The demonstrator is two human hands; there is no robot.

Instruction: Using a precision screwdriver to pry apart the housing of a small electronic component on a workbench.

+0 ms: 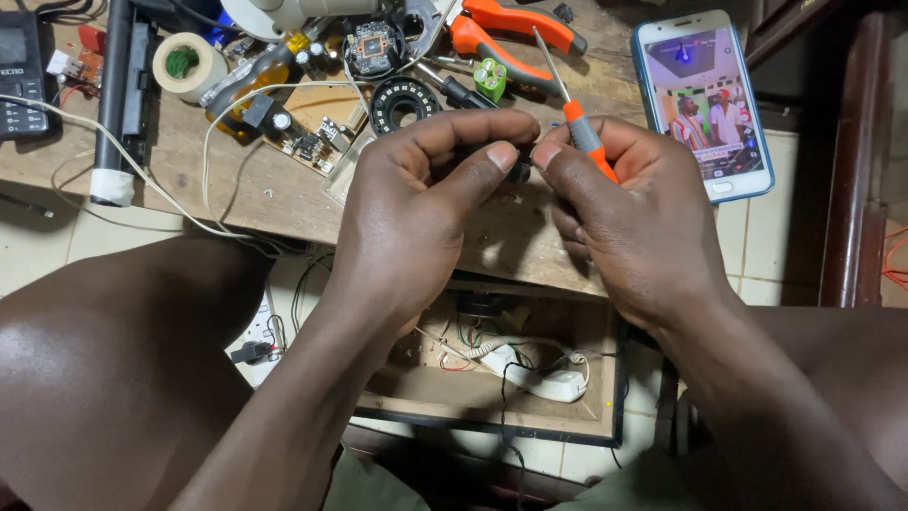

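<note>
Your wooden workbench (284,203) fills the upper part of the view, from nine o'clock round to one o'clock, and below it at six o'clock sits an open drawer (586,397) with loose wires and a white plug piece inside. Your left hand (416,199) is at the centre, curled almost closed, thumb and forefinger pinched on a small dark part (517,172) that is mostly hidden between your fingertips; what kind of part it is cannot be told. Your right hand (643,218) is just beside it at three o'clock, fingers wrapped shut round an orange-and-grey screwdriver (579,128) whose thin shaft points up toward twelve o'clock; its thumb tip meets the left thumb over the dark part. At two o'clock a smartphone (705,99) lies face up with its screen lit. At twelve o'clock lie orange-handled pliers (506,33), a black ring board (402,104) and a small square circuit board (374,45). At eleven o'clock a roll of tape (187,64) stands on the bench, with a white cable (142,170) trailing past it toward nine o'clock.
</note>
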